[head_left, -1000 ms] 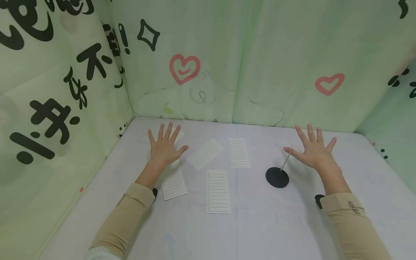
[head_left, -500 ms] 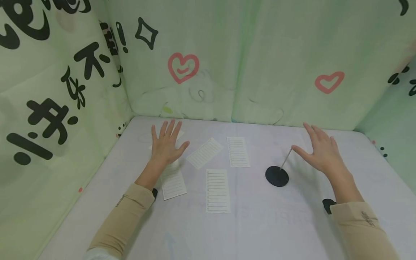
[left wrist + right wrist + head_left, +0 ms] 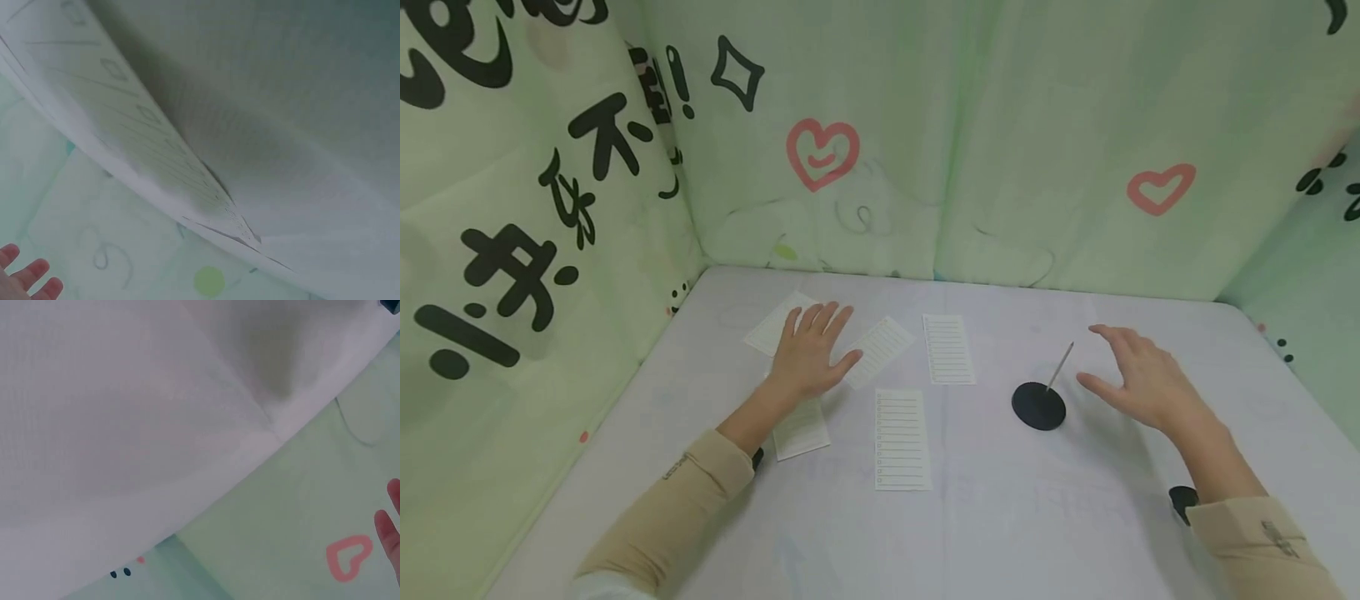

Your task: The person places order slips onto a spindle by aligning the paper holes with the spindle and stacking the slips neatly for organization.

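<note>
Left hand, fingers spread, holding nothing, hovers above the leftmost slips; other slips lie mid-scene; then the spike stand; right of it the right hand, fingers loose, empty; slips probably lift best pinched by an edge.

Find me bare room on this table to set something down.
The widest free patch of table lies between the two sleeves, nearer the wearer than the lined cards and black disc. A narrower one separates the disc from the cards. It's crowded around the left hand, where cards lie close; the disc's rod is near the right hand.
</note>
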A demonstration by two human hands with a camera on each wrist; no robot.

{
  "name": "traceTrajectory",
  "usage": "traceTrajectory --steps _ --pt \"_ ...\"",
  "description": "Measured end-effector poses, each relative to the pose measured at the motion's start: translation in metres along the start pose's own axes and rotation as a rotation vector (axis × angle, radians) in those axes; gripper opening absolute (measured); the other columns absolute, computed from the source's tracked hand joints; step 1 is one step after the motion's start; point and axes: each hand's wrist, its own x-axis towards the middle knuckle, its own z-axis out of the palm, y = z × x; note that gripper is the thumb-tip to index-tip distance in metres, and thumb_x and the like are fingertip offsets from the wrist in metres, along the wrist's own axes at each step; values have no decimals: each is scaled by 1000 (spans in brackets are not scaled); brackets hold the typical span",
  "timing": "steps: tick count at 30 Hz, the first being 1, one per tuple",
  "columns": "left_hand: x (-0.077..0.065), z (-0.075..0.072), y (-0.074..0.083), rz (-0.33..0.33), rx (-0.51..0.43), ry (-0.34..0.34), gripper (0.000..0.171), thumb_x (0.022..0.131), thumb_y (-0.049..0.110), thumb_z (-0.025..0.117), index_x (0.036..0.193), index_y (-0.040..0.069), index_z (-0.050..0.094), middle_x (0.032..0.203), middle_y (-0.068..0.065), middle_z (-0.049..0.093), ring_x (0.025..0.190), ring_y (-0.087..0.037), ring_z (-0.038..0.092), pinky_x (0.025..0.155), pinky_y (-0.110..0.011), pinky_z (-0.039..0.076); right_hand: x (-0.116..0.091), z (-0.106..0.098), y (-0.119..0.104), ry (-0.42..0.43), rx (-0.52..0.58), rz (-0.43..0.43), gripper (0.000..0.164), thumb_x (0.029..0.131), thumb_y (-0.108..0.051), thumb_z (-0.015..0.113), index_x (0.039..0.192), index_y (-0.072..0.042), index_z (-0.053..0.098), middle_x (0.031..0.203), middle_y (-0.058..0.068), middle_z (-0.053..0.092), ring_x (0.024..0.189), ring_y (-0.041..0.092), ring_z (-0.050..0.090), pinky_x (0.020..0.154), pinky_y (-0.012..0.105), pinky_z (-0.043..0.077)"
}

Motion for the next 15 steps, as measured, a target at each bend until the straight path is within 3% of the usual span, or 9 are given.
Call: traceTrajectory --steps 6,15 --pt "-2 8 14 60 55 -88 61 92 51 40 141 16 32 143 -9 34 129 -28 28 104 -51 18 -2 8 -4 -52 -18 -33 68 85 -47 58 132 -4 33 128 26 39 112 45 39 87 62 31" --pt "-5 22 34 109 126 -305 62 94 52 35 144 17 26 147 -6 28 134 -26 25 109 -49 13 -2 23 -11 -186 -55 -30 75 85 -55 53 134 -2 32 130 26 37 116 45 36 92 61 28"
